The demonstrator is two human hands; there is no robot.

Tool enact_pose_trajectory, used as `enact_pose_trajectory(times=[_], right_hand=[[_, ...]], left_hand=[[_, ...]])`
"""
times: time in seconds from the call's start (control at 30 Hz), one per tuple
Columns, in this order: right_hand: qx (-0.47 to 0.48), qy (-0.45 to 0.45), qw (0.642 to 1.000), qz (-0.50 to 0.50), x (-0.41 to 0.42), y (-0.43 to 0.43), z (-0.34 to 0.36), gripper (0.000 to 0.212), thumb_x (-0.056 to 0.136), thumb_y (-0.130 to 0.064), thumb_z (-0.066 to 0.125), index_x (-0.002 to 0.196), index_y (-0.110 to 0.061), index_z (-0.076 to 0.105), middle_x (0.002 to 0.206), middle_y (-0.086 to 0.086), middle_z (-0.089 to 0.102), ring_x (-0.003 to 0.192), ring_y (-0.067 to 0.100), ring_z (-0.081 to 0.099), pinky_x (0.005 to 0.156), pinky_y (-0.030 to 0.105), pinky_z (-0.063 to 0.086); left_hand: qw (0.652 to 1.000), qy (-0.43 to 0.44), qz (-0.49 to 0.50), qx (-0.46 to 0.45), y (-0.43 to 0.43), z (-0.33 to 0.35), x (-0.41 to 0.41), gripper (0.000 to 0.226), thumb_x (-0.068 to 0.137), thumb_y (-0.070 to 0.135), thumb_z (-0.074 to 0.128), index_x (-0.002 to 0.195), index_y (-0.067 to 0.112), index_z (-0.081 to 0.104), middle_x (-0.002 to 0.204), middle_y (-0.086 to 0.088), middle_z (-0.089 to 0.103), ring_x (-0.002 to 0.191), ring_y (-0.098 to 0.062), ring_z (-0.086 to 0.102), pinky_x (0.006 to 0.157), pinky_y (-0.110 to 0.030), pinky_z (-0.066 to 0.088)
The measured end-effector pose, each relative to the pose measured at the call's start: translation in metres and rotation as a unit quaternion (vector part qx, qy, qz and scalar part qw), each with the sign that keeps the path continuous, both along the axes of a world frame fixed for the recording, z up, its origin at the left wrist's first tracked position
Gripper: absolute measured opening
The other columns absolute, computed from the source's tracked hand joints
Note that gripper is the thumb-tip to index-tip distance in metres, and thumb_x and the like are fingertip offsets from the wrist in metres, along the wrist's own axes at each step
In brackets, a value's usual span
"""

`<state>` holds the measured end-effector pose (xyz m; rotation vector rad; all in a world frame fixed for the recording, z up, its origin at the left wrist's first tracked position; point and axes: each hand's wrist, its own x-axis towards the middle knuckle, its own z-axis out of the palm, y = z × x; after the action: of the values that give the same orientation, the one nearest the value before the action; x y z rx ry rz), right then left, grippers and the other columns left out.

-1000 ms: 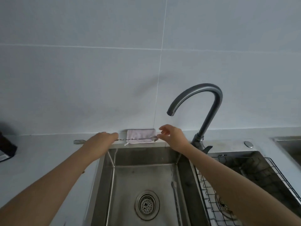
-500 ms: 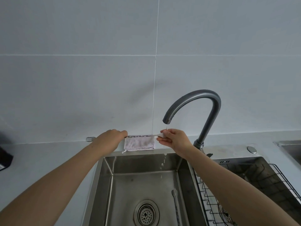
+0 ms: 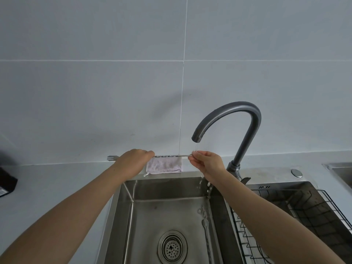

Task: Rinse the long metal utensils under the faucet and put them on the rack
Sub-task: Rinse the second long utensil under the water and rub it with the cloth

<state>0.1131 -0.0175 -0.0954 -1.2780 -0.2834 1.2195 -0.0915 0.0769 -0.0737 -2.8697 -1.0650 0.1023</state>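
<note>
I see the left hand (image 3: pixel 133 161) clenched around the fork (image 3: pixel 172 155), prongs poking out left, while the right hand (image 3: pixel 206 163) pinches its other end under the faucet (image 3: pixel 245 134), where a thin trickle falls. A spoon (image 3: pixel 206 233) lies in the sink (image 3: pixel 144 221), the rack (image 3: pixel 297 212) just right.

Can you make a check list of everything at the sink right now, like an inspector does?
Surface: grey counter, steel sink, wet.
Job's things: long fork held level under the faucet, thin trickle; long spoon lying in the sink; wire rack at right.
Clutter: pink cloth behind the sink; dark box at left.
Grips: left hand and right hand hold the fork.
Cables: nothing seen.
Surroundings: grey tiled wall.
</note>
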Motion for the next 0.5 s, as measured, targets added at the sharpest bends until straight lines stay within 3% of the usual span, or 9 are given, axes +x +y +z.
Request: enact_pose_trajectory(times=[0.13,0.27,0.37,0.43,0.5], right_hand=[[-0.005,0.032,0.999,0.013,-0.001,0.001,-0.001,0.018,0.097,-0.006,0.043,0.09,0.003,0.056,0.082,0.018,0.064,0.059,0.015,0.07,0.057,0.019,0.058],[0.019,0.04,0.999,0.025,-0.004,-0.002,0.0,0.014,0.095,0.003,0.043,0.102,0.007,0.054,0.084,0.02,0.061,0.059,0.017,0.07,0.057,0.019,0.058],[0.018,0.012,1.0,0.01,-0.006,-0.003,0.0,0.003,0.087,0.007,0.055,0.087,0.005,0.057,0.077,0.016,0.06,0.054,0.014,0.068,0.058,0.019,0.059],[-0.003,-0.009,1.0,-0.004,-0.008,-0.003,-0.001,0.009,0.086,0.0,0.06,0.078,0.0,0.057,0.072,0.012,0.062,0.049,0.01,0.066,0.056,0.018,0.058],[-0.006,-0.007,1.0,-0.014,-0.011,-0.001,-0.003,0.015,0.09,-0.008,0.057,0.076,-0.003,0.056,0.071,0.011,0.063,0.051,0.011,0.067,0.055,0.019,0.058]], left_hand=[[1.0,0.004,0.0,0.002,-0.003,0.002,0.003,0.039,0.083,-0.01,0.039,0.117,0.007,0.048,0.083,-0.004,0.044,0.073,-0.021,0.042,0.046,-0.019,0.017],[1.0,0.009,0.002,0.008,-0.001,0.0,0.0,0.038,0.085,-0.009,0.041,0.118,0.007,0.048,0.085,-0.008,0.051,0.073,-0.02,0.042,0.046,-0.018,0.018],[1.0,0.005,0.001,0.013,0.002,-0.003,-0.003,0.034,0.084,-0.011,0.041,0.112,0.005,0.053,0.073,-0.005,0.049,0.071,-0.021,0.042,0.046,-0.018,0.018],[1.0,0.0,-0.001,0.011,0.002,-0.004,-0.004,0.03,0.083,-0.012,0.04,0.104,0.002,0.055,0.061,0.0,0.034,0.07,-0.022,0.042,0.045,-0.018,0.017],[1.0,-0.018,-0.001,0.006,0.003,-0.006,-0.005,0.029,0.081,-0.014,0.04,0.1,0.0,0.057,0.059,-0.001,0.034,0.069,-0.022,0.041,0.045,-0.019,0.016]])
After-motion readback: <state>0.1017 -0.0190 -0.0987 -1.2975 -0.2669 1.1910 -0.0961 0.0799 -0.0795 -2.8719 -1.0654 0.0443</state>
